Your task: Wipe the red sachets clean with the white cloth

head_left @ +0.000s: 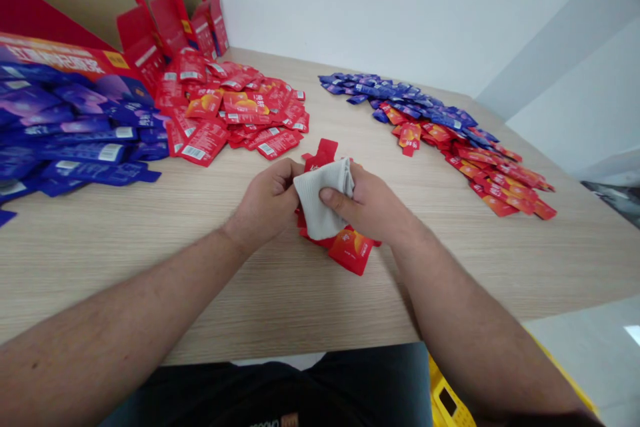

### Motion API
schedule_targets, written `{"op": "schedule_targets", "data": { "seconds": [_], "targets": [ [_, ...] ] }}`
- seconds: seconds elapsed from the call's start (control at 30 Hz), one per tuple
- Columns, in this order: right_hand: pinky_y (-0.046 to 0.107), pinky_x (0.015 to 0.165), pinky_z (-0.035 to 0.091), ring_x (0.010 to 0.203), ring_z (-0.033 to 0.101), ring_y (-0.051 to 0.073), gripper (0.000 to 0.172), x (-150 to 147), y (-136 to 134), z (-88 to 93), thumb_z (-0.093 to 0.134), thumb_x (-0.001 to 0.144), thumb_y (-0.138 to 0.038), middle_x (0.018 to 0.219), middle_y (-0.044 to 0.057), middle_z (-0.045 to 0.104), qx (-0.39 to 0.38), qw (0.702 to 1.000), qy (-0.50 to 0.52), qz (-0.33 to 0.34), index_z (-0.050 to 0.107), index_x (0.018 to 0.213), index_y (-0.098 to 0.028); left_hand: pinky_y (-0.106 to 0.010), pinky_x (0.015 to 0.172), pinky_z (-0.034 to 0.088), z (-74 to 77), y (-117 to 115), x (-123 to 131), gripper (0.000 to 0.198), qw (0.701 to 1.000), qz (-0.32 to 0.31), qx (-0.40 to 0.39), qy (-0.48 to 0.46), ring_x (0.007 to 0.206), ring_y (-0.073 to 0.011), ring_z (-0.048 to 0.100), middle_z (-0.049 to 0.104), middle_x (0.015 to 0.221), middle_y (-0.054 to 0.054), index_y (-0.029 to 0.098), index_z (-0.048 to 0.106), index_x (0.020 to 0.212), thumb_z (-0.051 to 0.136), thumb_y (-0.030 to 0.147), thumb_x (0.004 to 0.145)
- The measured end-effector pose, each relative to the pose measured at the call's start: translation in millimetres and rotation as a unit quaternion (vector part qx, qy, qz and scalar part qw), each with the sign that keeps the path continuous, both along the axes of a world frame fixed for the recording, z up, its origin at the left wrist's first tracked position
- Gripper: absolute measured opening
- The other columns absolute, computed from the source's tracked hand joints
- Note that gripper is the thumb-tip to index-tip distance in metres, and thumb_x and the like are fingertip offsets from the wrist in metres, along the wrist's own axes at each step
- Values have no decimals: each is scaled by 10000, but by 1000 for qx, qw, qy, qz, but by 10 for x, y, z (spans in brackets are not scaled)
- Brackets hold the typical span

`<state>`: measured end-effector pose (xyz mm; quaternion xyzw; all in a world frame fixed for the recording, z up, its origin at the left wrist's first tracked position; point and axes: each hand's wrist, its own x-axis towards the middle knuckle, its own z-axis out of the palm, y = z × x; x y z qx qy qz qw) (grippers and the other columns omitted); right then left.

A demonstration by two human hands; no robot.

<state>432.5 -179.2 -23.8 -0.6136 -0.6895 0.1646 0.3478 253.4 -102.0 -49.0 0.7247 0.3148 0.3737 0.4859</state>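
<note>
A folded pale grey ribbed cloth (320,203) hangs between my hands, above several flat red cartons (351,250) on the wooden table. My right hand (373,203) grips the cloth, its thumb lying across the front and its other fingers behind. On the other side, my left hand (273,200) has its fingers curled and pressed together at the cloth's left edge; its fingertips are partly hidden, so what they pinch cannot be made out.
Red packets (250,103) are heaped at the back left, beside blue packets (85,120) and large red boxes (145,47). Overlapping blue cartons (400,97) and red-orange cartons (500,177) run along the right. A yellow object (447,400) is below the table (225,307).
</note>
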Motion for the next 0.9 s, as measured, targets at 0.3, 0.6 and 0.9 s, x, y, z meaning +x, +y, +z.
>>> {"op": "schedule_targets", "data": {
  "seconds": [0.3,0.6,0.9],
  "targets": [
    [393,740,503,859,649,267,399,43,16,-43,544,903,-596,967,66,704,56,996,21,-65,579,1062,-232,-309,742,473,117,-65,-15,132,996,-46,80,10,804,-170,583,635,830,-38,198,488,679,522,155,799],
    [399,782,504,884,632,261,401,49,25,-15,538,903,-606,984,68,690,97,987,42,-118,580,1041,-232,-324,813,487,130,-97,0,151,995,-77,68,-12,877,-177,606,664,922,-62,197,470,641,555,183,766],
    [397,773,482,862,615,260,285,-85,2,-18,571,889,-496,926,71,686,53,997,-43,-40,597,941,-218,-258,507,439,16,-48,84,202,964,-20,-209,-163,550,-112,471,463,632,39,212,426,687,615,197,756]
  ]
}}
